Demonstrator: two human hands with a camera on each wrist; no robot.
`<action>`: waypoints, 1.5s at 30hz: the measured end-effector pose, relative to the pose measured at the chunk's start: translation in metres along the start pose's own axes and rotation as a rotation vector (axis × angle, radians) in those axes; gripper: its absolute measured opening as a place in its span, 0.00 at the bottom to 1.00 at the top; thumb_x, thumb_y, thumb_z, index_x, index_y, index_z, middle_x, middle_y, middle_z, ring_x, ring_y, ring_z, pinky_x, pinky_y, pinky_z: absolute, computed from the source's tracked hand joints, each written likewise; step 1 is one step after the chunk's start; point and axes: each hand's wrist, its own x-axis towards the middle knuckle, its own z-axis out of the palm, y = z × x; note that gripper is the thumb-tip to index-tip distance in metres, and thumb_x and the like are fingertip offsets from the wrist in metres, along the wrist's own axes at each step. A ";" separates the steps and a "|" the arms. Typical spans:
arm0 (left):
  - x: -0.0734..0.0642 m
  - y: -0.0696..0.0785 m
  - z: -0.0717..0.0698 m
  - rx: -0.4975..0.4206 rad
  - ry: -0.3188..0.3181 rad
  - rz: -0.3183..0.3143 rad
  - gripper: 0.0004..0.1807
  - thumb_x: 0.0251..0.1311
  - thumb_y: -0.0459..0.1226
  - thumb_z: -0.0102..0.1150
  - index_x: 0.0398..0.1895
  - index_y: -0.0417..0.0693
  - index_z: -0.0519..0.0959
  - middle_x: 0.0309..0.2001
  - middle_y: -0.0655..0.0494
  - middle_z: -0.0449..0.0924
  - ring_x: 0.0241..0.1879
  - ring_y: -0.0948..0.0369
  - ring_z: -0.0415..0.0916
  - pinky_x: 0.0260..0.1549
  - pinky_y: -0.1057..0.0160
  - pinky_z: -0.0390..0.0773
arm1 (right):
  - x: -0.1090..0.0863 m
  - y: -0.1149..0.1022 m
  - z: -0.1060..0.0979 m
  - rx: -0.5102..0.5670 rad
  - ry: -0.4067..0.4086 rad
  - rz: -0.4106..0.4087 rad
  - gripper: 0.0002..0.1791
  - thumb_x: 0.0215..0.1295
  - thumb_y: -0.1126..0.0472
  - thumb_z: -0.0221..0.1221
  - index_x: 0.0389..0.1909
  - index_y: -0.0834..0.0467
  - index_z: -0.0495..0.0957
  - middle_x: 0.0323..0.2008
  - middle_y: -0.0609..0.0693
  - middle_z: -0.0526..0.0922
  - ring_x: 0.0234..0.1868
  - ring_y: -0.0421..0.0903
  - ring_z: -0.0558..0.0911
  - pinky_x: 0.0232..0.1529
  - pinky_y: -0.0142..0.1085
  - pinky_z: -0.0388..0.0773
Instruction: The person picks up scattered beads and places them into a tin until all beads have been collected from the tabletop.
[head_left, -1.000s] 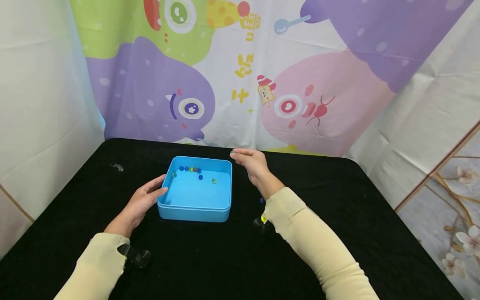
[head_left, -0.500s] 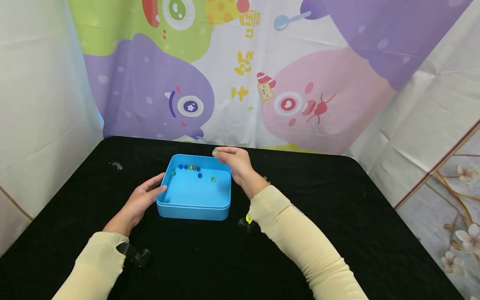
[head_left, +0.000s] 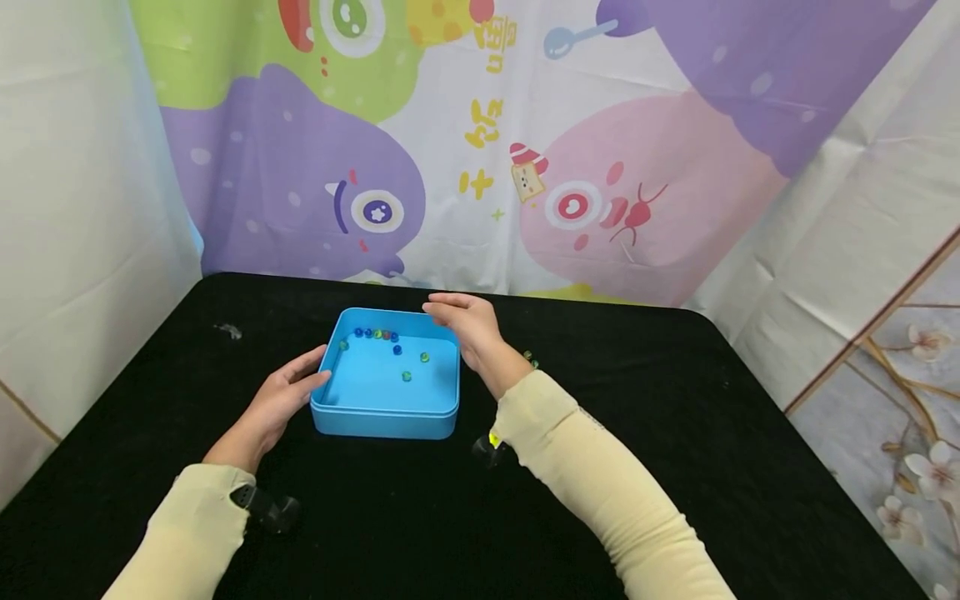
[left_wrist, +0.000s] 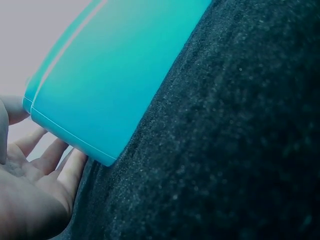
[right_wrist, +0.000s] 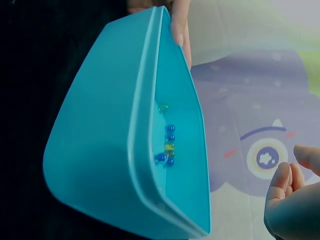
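Observation:
A square light-blue plastic box [head_left: 384, 425] sits on the black cloth, with several small glass marbles [head_left: 397, 350] in blue, green, yellow and orange on its floor. At its left side, my left hand [head_left: 273, 408] holds the wall, thumb over the rim and fingers along the outside; the left wrist view shows those fingers [left_wrist: 67, 167] against the corner. Over the back right corner hovers my right hand [head_left: 472, 333]. Its thumb and fingers stand slightly apart with nothing between them in the right wrist view. A green marble [head_left: 407, 377] lies near the middle of the box.
More green marbles [head_left: 529, 357] lie on the black table [head_left: 420, 517] right of the box, partly behind my right wrist. A clear scrap [head_left: 228, 331] is at the back left. A cartoon-printed curtain [head_left: 480, 150] hangs behind the table.
My right hand has moved left from beside the box to above its back right corner and let go of a green marble, which now lies inside. The left hand keeps its hold.

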 end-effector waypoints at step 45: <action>-0.002 0.000 0.000 -0.017 0.001 -0.004 0.34 0.68 0.46 0.46 0.73 0.52 0.47 0.73 0.44 0.39 0.70 0.44 0.39 0.63 0.41 0.48 | -0.004 0.096 -0.141 -0.152 0.134 0.131 0.18 0.59 0.62 0.62 0.48 0.65 0.78 0.52 0.57 0.77 0.49 0.52 0.76 0.59 0.44 0.67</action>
